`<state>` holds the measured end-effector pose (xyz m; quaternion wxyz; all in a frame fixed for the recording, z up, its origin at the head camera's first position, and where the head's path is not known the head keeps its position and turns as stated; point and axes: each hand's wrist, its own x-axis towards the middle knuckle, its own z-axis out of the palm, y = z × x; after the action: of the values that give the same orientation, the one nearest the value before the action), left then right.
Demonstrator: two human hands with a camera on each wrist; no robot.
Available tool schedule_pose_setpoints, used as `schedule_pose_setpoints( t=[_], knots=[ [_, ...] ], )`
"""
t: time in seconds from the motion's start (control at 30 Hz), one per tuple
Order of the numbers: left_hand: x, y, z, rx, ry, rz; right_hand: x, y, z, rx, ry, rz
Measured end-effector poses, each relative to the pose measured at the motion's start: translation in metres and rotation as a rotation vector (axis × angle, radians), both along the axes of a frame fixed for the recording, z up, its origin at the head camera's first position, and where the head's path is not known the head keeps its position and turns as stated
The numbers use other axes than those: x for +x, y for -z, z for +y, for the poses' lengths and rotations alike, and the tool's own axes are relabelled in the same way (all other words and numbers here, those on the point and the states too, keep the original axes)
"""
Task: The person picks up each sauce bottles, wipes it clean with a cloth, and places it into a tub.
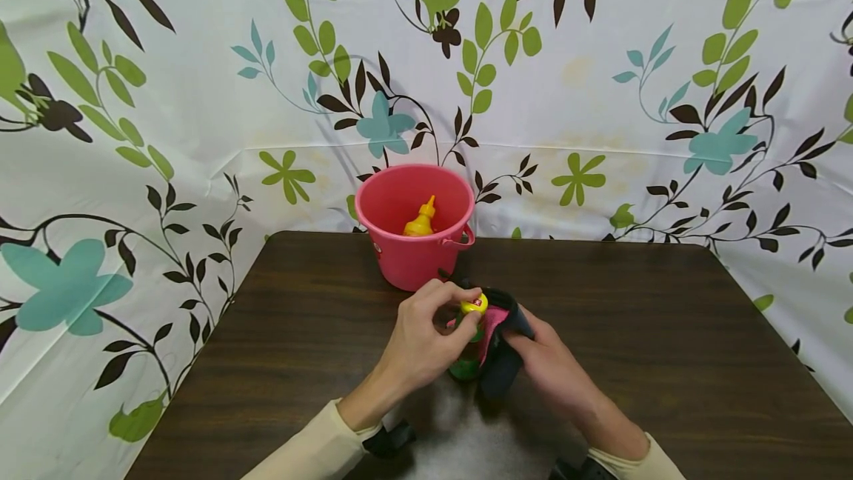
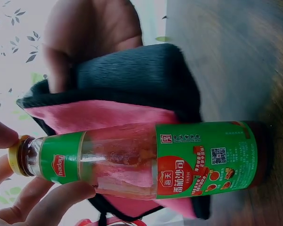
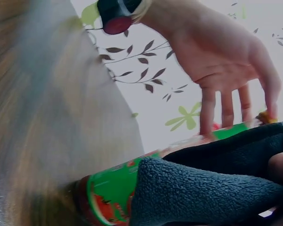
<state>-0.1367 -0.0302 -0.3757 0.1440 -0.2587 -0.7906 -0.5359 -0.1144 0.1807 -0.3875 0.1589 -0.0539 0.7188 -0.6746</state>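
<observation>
A glass bottle of tomato ketchup (image 2: 205, 157) with green labels and a yellow cap (image 1: 474, 304) stands upright on the table. My left hand (image 1: 423, 339) pinches that cap between thumb and fingers; its other fingers lie along the neck in the left wrist view. Close on the bottle's right side is a fleecy cloth (image 3: 203, 193), dark grey outside, pink inside, with black edging. My right hand (image 1: 556, 372) grips the cloth, thumb on the near side. The pink face lies against or just behind the bottle in the left wrist view. Part of the right hand is hidden by the cloth.
A pink bucket (image 1: 413, 265) with a side handle stands at the back of the dark wooden table (image 1: 300, 317). Inside it is a yellow bottle with a pointed nozzle (image 1: 421, 221). A white curtain (image 1: 546, 124) with leaf prints hangs behind the table.
</observation>
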Motion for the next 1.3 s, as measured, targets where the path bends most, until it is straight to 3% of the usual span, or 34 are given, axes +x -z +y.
schedule_pose_setpoints(
  t=[0.1, 0.23, 0.37, 0.53, 0.73, 0.83, 1.03, 1.17, 1.3],
  knots=[
    [0.000, 0.000, -0.001, 0.004, -0.002, 0.011, 0.002, -0.007, 0.003, -0.099, -0.013, -0.025],
    [0.000, 0.000, -0.001, 0.011, 0.005, 0.007, 0.004, -0.015, 0.003, -0.171, 0.028, -0.031],
    [0.001, 0.000, -0.001, 0.017, 0.017, -0.018, 0.005, -0.024, 0.004, -0.220, 0.089, -0.029],
    [0.001, 0.000, -0.002, 0.026, 0.024, -0.026, 0.005, -0.032, 0.010, -0.245, 0.107, 0.019],
    [0.000, 0.000, -0.002, 0.031, 0.031, -0.039, 0.003, -0.029, 0.012, -0.132, 0.108, 0.061],
    [0.000, 0.000, -0.001, 0.019, 0.024, -0.023, 0.003, -0.024, 0.009, -0.068, 0.051, 0.063],
    [-0.001, 0.001, -0.001, 0.003, 0.011, 0.010, 0.004, -0.019, 0.004, -0.078, -0.083, 0.057],
    [-0.001, 0.000, -0.001, 0.006, 0.006, 0.016, 0.005, -0.020, 0.005, -0.085, -0.125, 0.069],
    [0.000, 0.000, -0.001, -0.001, 0.004, 0.015, 0.004, -0.021, 0.003, -0.018, -0.129, 0.103]
  ],
)
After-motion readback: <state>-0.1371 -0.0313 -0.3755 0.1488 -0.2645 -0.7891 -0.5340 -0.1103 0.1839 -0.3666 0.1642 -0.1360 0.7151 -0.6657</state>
